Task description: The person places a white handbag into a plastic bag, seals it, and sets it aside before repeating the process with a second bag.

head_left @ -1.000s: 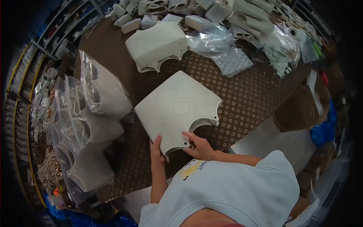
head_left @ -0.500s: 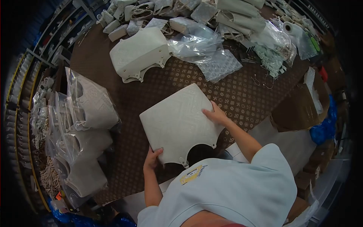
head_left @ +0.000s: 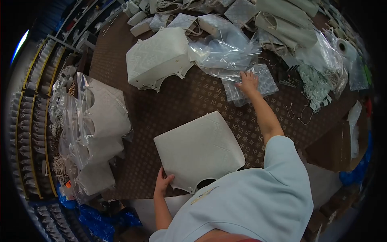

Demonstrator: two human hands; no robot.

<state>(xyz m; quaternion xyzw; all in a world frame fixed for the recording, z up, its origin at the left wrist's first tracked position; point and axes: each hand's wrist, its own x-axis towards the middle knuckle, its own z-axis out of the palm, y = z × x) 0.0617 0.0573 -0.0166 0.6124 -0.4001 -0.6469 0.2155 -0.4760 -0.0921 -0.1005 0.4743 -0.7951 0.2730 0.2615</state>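
One cream bag (head_left: 199,151) is held flat on the patterned table (head_left: 177,105), its near edge gripped by the left hand (head_left: 163,182). Beyond the bag, a clear sleeve (head_left: 267,82) is touched by the open right hand (head_left: 248,82); it is probably best pinched by one edge.

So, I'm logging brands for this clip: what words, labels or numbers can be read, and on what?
None can be read.
The shirt print: partly hidden and blurred, unreadable.
The bag in the left hand: faint pattern only, no lettering.
The tablecloth: repeating motifs, no words.
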